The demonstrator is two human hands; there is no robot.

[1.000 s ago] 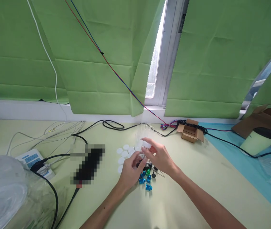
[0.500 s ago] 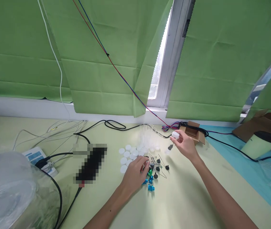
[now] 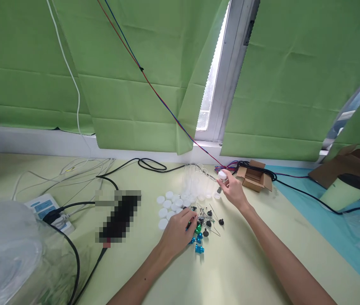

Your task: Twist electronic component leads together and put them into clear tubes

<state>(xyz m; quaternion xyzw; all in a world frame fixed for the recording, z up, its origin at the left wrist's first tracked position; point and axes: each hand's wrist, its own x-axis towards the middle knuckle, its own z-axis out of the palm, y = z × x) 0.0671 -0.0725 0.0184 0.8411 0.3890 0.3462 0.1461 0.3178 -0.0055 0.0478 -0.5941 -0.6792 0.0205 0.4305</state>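
My right hand (image 3: 233, 190) pinches the white cap of a clear tube (image 3: 222, 175), with a dark small part visible low inside it. The tube is upright beside a row of clear tubes (image 3: 190, 180) standing on the table. My left hand (image 3: 178, 226) rests with curled fingers at the left side of a pile of small parts; what its fingertips hold, if anything, is hidden. In the pile are black knob-like pieces (image 3: 205, 232), blue metallic pieces (image 3: 199, 249), a green metallic piece (image 3: 198, 229) and thin metal wires (image 3: 213, 228). Several white round caps (image 3: 163, 213) lie left of it.
A small open cardboard box (image 3: 254, 180) and coiled black cable (image 3: 256, 167) sit at the back. On the left are a power strip (image 3: 49, 209), a pixelated dark object (image 3: 121, 218) and a plastic-wrapped container (image 3: 8, 250). A green cup (image 3: 341, 195) stands right.
My right hand has carried the capped tube left and slightly back, to the end of the tube row. My left hand has stayed at the pile. The view has shifted slightly.
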